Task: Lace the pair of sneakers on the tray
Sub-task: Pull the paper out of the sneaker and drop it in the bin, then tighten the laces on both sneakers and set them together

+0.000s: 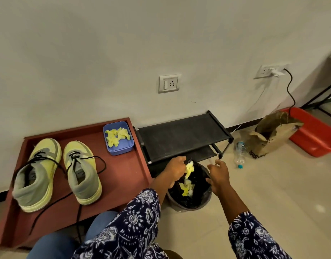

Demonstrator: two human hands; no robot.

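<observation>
Against the wall on the floor, the brown tray point(131, 176) holds the pair of sneakers point(56, 172) side by side, toes toward the wall, their black laces point(97, 161) threaded only partway and trailing loose over the tray's near edge. Right of it stands the black rack point(181, 137), and just before that the lined bin point(189, 195) with yellow scraps inside. A blue box point(118, 138) of yellow scraps sits in the tray's far corner. Over the bin, my left hand point(176, 168) pinches a yellow scrap point(189, 168); my right hand point(219, 173) hovers beside it, fingers loosely curled, holding nothing.
</observation>
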